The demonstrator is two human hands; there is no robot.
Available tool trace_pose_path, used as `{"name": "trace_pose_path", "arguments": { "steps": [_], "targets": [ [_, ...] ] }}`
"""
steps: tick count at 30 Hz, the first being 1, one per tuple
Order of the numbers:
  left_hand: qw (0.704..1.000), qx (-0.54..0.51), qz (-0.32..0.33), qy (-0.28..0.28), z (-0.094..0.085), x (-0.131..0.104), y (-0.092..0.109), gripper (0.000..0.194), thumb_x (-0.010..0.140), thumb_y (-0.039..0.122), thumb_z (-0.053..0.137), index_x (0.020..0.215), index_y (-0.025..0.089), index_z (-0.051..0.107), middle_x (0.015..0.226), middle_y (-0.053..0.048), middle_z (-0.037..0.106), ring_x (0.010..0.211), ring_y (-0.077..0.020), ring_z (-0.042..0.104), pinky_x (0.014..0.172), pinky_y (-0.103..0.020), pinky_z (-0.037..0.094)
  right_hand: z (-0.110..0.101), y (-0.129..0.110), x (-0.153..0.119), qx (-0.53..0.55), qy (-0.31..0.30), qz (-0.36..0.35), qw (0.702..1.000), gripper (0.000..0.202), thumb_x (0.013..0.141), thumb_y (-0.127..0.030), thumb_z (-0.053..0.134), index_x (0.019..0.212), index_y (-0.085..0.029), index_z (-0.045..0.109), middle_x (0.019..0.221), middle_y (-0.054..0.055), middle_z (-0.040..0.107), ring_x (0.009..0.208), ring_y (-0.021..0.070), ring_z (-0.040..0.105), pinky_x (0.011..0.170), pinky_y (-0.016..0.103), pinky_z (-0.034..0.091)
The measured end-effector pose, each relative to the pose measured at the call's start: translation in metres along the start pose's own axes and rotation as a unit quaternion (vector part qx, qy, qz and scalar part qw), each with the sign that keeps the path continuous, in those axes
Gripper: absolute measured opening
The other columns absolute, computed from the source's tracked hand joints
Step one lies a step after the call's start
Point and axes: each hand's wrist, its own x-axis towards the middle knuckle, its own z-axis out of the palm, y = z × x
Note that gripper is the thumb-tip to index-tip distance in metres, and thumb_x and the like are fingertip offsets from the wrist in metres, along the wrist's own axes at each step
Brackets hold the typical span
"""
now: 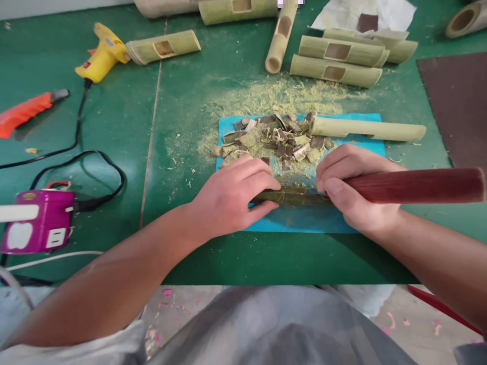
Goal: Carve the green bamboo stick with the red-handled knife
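My left hand (238, 195) is closed round the left end of a dark, brownish-green bamboo piece (299, 195), which lies level over a blue mat (300, 218). My right hand (355, 187) grips a tool with a thick, dark red wooden handle (422, 186). The handle points right; the tool's working end is mostly hidden by my fingers, close to the bamboo's right part. Just beyond my hands, bamboo chips and shavings (281, 137) are heaped on the mat. A pale bamboo tube (369, 128) with a notch rests beside the heap.
Cut bamboo tubes with square openings (337, 73) lie at the back. To the left are a yellow heat-gun-like tool (101, 56), an orange-handled cutter (30, 111) and a purple power socket (41, 218) with black cables. A dark brown sheet (456, 96) covers the table's right side.
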Motion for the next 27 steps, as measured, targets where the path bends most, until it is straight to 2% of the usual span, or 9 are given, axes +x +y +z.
{"name": "trace_pose_path", "arguments": {
  "steps": [3, 14, 27],
  "targets": [
    [1.000, 0.002, -0.001, 0.000, 0.000, 0.001, 0.001, 0.016, 0.093, 0.029, 0.070, 0.102, 0.016, 0.067, 0.099, -0.006, 0.070, 0.092, -0.0200, 0.064, 0.083, -0.034, 0.053, 0.000, 0.001, 0.000, 0.001, -0.001, -0.004, 1.000, 0.019, 0.088, -0.033, 0.073, 0.070, -0.027, 0.068, 0.071, 0.000, 0.070, 0.063, 0.0169, 0.065, 0.060, 0.035, 0.055],
    [1.000, 0.002, 0.006, 0.001, 0.000, 0.001, 0.000, 0.016, 0.094, 0.028, 0.069, 0.102, 0.015, 0.068, 0.098, -0.007, 0.069, 0.091, -0.0204, 0.063, 0.083, -0.034, 0.053, -0.001, -0.002, -0.001, -0.002, -0.012, 0.010, 1.000, 0.018, 0.089, -0.022, 0.066, 0.072, -0.026, 0.067, 0.073, 0.000, 0.069, 0.066, 0.0156, 0.065, 0.062, 0.034, 0.054],
    [1.000, 0.006, 0.007, 0.006, 0.001, 0.001, 0.000, 0.017, 0.094, 0.030, 0.069, 0.102, 0.015, 0.068, 0.098, -0.007, 0.071, 0.090, -0.0211, 0.064, 0.081, -0.035, 0.054, 0.001, -0.008, 0.001, -0.037, -0.006, 0.036, 0.999, 0.020, 0.092, -0.038, 0.070, 0.075, -0.028, 0.068, 0.079, 0.003, 0.072, 0.075, 0.0197, 0.069, 0.070, 0.039, 0.057]
  ]
}}
